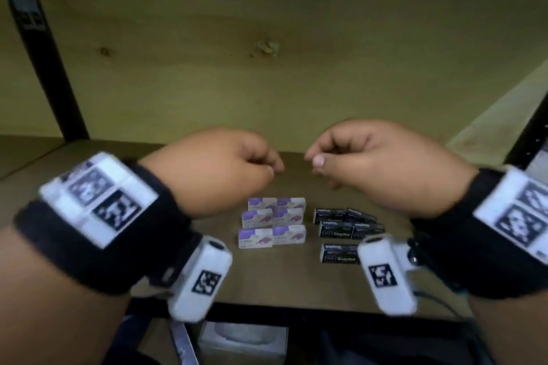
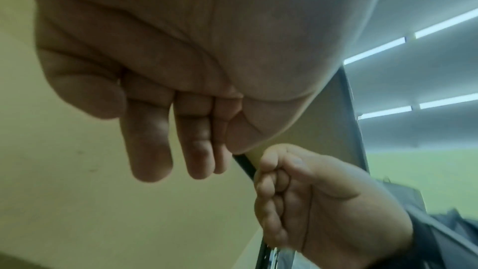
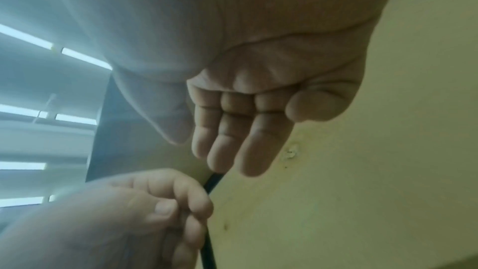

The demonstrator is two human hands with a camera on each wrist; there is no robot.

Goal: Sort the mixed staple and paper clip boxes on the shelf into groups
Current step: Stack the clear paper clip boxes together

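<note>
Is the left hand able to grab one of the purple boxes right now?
Probably yes. The left hand hangs empty above the shelf, and the purple boxes lie uncovered just below it, with nothing between them.

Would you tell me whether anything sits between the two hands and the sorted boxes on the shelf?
Nothing visible does. The left hand and right hand hover empty above the purple boxes and black staple boxes, with only open air between them.

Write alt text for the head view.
Two empty hands, left hand and right hand, hover loosely curled above a wooden shelf. Below them sit two separate groups: purple-and-white boxes on the left, black staple boxes on the right.
</note>
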